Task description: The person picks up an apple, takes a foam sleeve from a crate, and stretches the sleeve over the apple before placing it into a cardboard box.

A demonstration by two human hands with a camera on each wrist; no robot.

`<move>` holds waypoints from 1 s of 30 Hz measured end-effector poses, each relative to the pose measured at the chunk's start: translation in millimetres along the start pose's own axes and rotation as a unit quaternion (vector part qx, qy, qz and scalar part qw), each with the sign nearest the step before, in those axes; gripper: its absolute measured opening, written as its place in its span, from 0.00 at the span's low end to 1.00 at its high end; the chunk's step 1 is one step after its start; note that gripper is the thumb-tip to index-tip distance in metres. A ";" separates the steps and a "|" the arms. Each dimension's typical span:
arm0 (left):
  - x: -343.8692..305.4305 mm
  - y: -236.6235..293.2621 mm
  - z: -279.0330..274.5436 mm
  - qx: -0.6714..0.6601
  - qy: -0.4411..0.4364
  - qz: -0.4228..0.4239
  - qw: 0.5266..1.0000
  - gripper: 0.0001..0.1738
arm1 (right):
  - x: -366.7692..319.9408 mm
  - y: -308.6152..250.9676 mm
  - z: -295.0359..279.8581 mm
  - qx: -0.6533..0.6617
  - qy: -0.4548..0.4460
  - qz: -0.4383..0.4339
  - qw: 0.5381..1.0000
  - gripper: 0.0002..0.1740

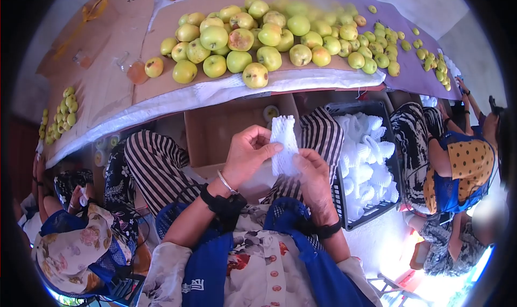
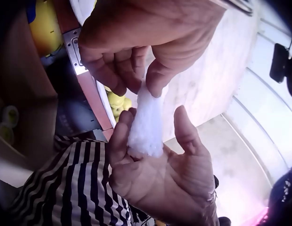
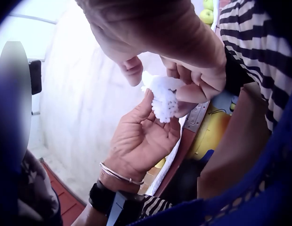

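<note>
A white foam net sleeve (image 1: pixel 285 151) is held in front of the person's lap, flattened and roughly upright in the head view. My left hand (image 1: pixel 249 153) pinches one end of it between thumb and fingers, as the left wrist view also shows. The right hand (image 2: pixel 164 181) is at the sleeve's other end, its thumb spread away and its fingers touching the foam (image 2: pixel 147 127). From the right wrist, the left thumb presses on the bunched sleeve (image 3: pixel 162 96), beside the right fingers. No fruit is in either hand.
Many yellow-green apples (image 1: pixel 214 38) are heaped on the cardboard-covered table ahead. An open cardboard box (image 1: pixel 215 137) stands under its edge. Right of the lap, a black crate (image 1: pixel 396 183) holds many foam sleeves (image 1: pixel 366 164). Other people sit at both sides. A jar (image 1: pixel 134 73) lies on the cardboard.
</note>
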State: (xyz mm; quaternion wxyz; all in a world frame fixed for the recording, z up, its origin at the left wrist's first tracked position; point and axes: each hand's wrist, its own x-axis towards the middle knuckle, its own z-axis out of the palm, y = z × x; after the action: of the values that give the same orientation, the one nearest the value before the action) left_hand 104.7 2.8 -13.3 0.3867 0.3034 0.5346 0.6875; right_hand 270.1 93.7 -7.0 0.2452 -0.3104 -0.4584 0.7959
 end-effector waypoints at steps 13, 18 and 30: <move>-5.0 -6.3 23.1 -0.084 0.054 -0.014 0.995 0.15 | -6.3 15.4 4.2 -0.156 0.093 -0.153 0.971 0.08; -4.3 -7.4 24.5 -0.116 0.059 -0.021 0.991 0.12 | -0.1 27.6 -1.7 -0.034 0.101 -0.130 0.986 0.05; 3.2 -14.2 27.3 -0.069 -0.006 -0.047 0.996 0.10 | 2.5 -12.0 -13.0 -0.127 0.017 -0.096 0.987 0.07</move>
State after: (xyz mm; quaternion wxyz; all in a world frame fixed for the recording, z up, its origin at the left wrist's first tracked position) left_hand 128.7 21.0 -20.4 0.4418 0.2550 0.4969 0.7021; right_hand 279.0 108.5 -2.2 0.2864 -0.3068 -0.5790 0.6990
